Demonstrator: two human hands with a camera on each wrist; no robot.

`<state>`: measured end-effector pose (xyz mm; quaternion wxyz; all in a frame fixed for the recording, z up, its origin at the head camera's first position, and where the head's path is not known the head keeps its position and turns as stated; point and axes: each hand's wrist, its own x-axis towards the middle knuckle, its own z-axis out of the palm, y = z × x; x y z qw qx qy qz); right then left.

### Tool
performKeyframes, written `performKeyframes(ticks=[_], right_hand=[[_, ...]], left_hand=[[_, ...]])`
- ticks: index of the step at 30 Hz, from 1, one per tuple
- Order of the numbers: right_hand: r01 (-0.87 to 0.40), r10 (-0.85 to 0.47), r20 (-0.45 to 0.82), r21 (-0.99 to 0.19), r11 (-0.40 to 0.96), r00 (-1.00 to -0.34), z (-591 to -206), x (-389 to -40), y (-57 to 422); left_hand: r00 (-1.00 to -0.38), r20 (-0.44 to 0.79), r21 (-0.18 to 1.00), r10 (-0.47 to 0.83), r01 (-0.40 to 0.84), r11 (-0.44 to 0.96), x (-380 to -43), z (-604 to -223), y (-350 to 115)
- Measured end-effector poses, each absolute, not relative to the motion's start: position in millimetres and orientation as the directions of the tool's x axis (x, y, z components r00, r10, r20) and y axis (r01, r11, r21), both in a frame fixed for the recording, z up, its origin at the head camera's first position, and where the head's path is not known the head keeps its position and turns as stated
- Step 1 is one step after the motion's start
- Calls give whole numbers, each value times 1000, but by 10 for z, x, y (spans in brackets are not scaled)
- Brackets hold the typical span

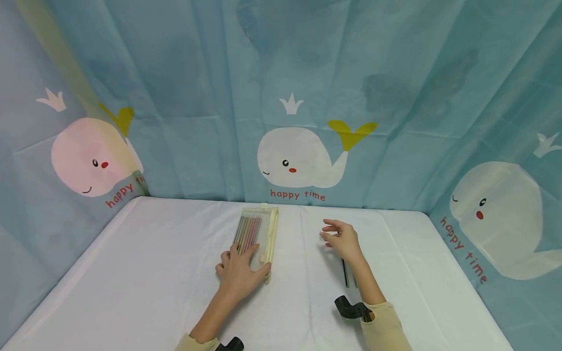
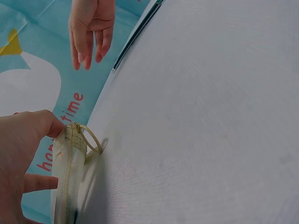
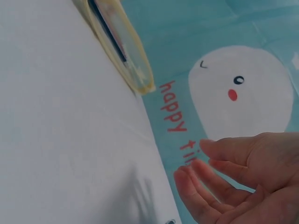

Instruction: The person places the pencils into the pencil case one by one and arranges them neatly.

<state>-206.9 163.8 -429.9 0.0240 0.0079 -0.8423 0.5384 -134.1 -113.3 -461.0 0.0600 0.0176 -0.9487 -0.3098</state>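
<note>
A clear zip pencil pouch (image 1: 269, 226) with cream edging lies near the table's far side, holding several slim coloured pens or pencils (image 1: 248, 229). My left hand (image 1: 239, 273) spans its near end, thumb at the zip edge and fingers at the opposite edge. In the left wrist view, the thumb tip meets the pouch corner (image 2: 70, 154) beside a looped zip pull (image 2: 93, 140). To the right, my right hand (image 1: 344, 241) hovers with loosely bent fingers and nothing visible between them. Partly hidden below it lie dark slim pens (image 1: 345, 274), seen also as a dark green stick (image 2: 138, 36).
A white cloth covers the table (image 1: 153, 273). Behind and beside it hangs a blue curtain (image 1: 189, 156) printed with whales. Black camera mounts (image 1: 351, 308) sit on both wrists, low over the table.
</note>
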Motion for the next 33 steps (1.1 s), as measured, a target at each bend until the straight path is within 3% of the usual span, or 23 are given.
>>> performKeyframes(ticks=[33], right_hand=[[75, 105, -25, -858, 508, -994, -4333, -2083, 1966]], left_hand=[[-991, 110, 594, -76, 4, 805, -1339, -4612, -1140]])
